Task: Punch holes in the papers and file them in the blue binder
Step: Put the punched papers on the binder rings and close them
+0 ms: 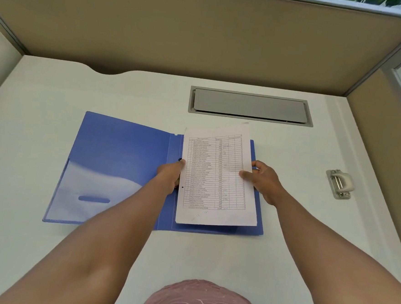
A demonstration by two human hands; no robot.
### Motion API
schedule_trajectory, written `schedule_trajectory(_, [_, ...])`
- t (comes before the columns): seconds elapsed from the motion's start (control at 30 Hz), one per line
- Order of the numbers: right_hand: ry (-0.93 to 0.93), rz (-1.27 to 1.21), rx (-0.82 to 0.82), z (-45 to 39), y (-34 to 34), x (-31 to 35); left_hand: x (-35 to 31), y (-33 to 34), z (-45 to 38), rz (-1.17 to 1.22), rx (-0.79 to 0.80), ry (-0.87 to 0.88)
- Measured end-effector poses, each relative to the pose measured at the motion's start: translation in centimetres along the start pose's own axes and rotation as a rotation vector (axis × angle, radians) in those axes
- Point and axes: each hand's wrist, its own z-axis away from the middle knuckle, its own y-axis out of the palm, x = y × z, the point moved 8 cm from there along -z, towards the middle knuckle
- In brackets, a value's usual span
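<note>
White desk [211, 259] under everything, walled at the back and sides by beige cubicle partitions [203, 33]. Set flush into the desktop toward the back right, a grey cable-tray cover [250, 106], closed.

Blue binder [122, 170] lying open flat at mid-desk, spine running front to back. On the left inside cover, a clear pocket [73, 190] with a blue oval cutout near its lower edge. Over the right cover, a stack of papers [216, 176], top sheet printed with a ruled table of numbers and names, small handwritten marks in the right-hand columns. Stack slightly skewed, its top edge reaching past the binder's far edge, its bottom edge short of the near edge. One punched hole visible near the left margin, just beside the left hand; the other presumably hidden.

Left hand [171, 176] closed on the stack's left edge at mid-height, fingers tucked beneath, thumb side at the margin, right over the binder's spine. Right hand [264, 180] clamped on the right edge, thumb pressed on top of the sheet, fingers curled under. Whether the stack rests on the cover or sits just above it: cannot tell.

Well apart to the right, alone on the desk, a small grey hole punch [340, 184] with a pale handle.
</note>
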Motion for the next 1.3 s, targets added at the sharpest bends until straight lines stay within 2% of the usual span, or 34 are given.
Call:
schedule_trajectory(0.43, [0.03, -0.001, 0.017, 0.2, -0.4, -0.2, -0.3, -0.1, -0.3, -0.084, -0.002, -0.016])
schedule_trajectory(1.3, [0.04, -0.05, -0.075, -0.5, -0.9, -0.9, -0.3, 0.0, 0.1, -0.049, -0.11, -0.018])
